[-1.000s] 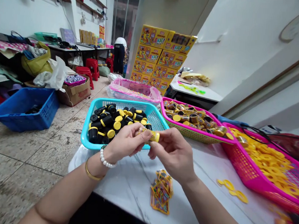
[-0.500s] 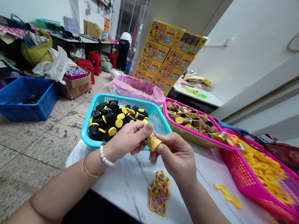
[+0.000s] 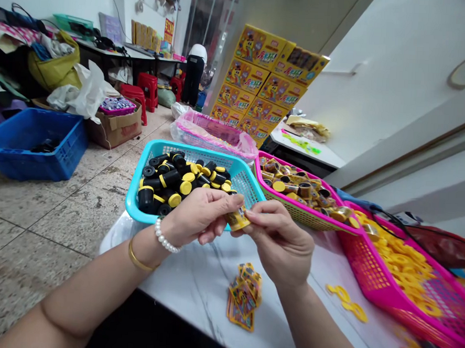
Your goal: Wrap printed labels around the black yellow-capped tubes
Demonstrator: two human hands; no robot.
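Both hands meet in front of the turquoise basket (image 3: 137,189). In my left hand (image 3: 200,214) is a small cylinder with a yellow printed wrap (image 3: 237,220), thumb on top and fingers partly hidden behind. My right hand (image 3: 285,245) pinches the cylinder's right edge between thumb and fingertips. Below them on the marbled table (image 3: 194,287) lies a loose pile of yellow printed stickers (image 3: 244,295). Black cylinders with yellow caps (image 3: 171,178) fill much of the turquoise basket.
A pink basket (image 3: 301,212) holds wrapped cylinders. Another pink basket (image 3: 362,271) contains yellow plastic rings (image 3: 403,268); two joined rings (image 3: 346,303) lie beside it. Yellow printed boxes (image 3: 257,86) are stacked behind. A blue crate (image 3: 37,151) stands on the floor. Farther back, a person (image 3: 194,74) bends over.
My right hand has turned slightly, its fingertips now higher on the cylinder's edge. The cylinder is still between both hands. The whole view has shifted a little.
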